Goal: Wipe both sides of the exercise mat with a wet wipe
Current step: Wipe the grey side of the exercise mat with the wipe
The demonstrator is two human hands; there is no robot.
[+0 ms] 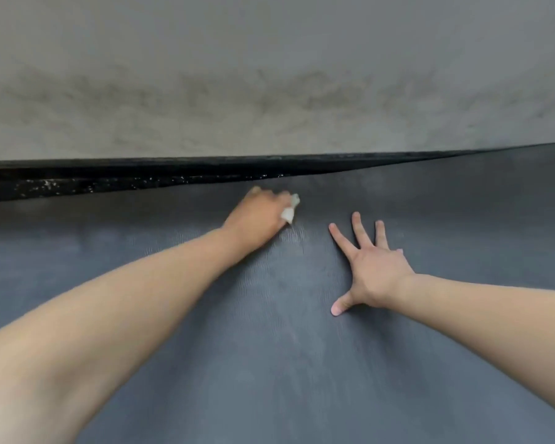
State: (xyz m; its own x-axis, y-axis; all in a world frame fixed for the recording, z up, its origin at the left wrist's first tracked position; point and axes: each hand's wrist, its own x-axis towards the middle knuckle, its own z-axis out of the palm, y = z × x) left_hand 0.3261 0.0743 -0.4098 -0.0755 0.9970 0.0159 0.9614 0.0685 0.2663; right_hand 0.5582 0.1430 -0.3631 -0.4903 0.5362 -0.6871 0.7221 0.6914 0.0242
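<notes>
A dark grey-blue exercise mat (269,363) lies flat and fills the lower half of the view. My left hand (257,216) grips a crumpled white wet wipe (290,208) and holds it down on the mat close to the far edge. The wipe sticks out on the hand's right side. My right hand (372,270) lies flat on the mat to the right of it, fingers spread and straight, thumb pointing toward me. A faint damp streak shows on the mat just below the wipe.
Beyond the mat's far edge runs a strip of black speckled floor (77,182), wider at the left. Behind it rises a grey, stained concrete wall (269,91).
</notes>
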